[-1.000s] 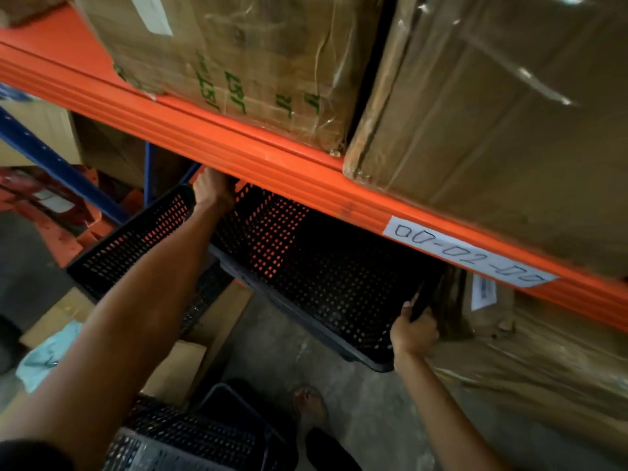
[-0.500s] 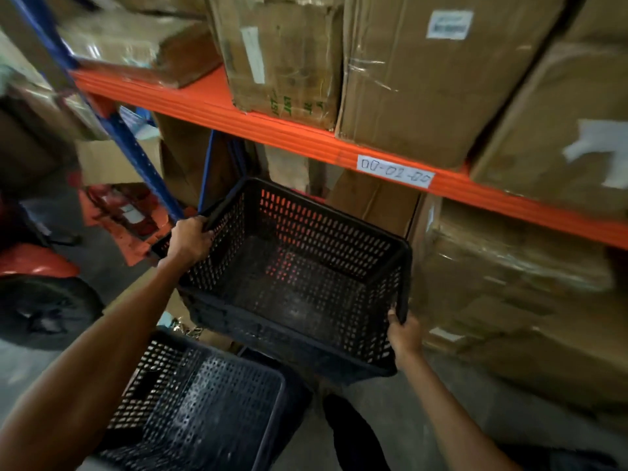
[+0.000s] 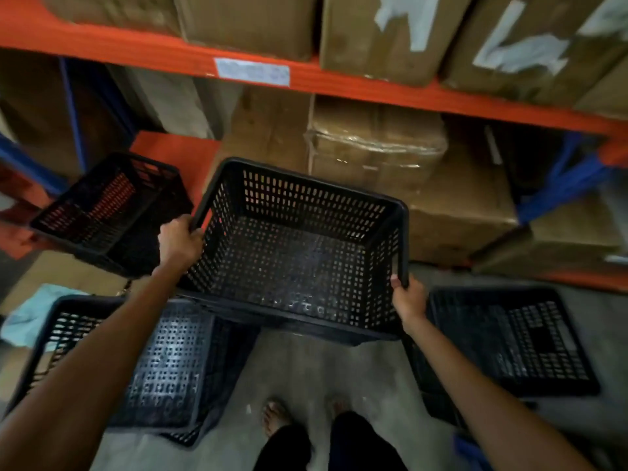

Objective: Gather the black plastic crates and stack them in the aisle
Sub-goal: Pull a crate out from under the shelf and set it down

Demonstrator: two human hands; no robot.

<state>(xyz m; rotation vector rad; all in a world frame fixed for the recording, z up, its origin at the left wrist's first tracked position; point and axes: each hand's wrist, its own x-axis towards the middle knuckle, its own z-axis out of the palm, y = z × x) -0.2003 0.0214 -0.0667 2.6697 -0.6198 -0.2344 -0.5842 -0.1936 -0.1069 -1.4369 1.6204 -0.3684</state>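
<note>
Black held crate (image 3: 295, 253): perforated plastic, open side up, carried above the floor between both hands, tilted slightly toward the person.
Left hand (image 3: 179, 242): fingers (image 3: 190, 229) clenched over the crate's left rim, near its front corner; knuckles up.
Right hand (image 3: 407, 297): fingers (image 3: 396, 280) wrapped round the crate's right front corner post; thumb side toward the crate's inside.
Crate below the left forearm (image 3: 170, 365): black, on the floor, partly hidden by the arm; its far edge lies under the held crate.
Crate beyond the right fingers (image 3: 520, 341): black, on the floor, just outside the right wrist.
Crate past the left fingers (image 3: 108, 212): black, tilted, sitting at the low rack level, apart from the held one.
Rack beam (image 3: 373, 88): orange, running across above the hands; blurred white label (image 3: 252, 72), text unreadable.
Cardboard boxes (image 3: 377, 147): brown, on the rack behind the held crate, beyond both sets of fingertips.
Blue cloth (image 3: 30, 317): on flat cardboard, outside the left arm.
Floor (image 3: 323, 375): grey concrete; the person's feet (image 3: 275, 416) directly beneath the held crate's near edge.
</note>
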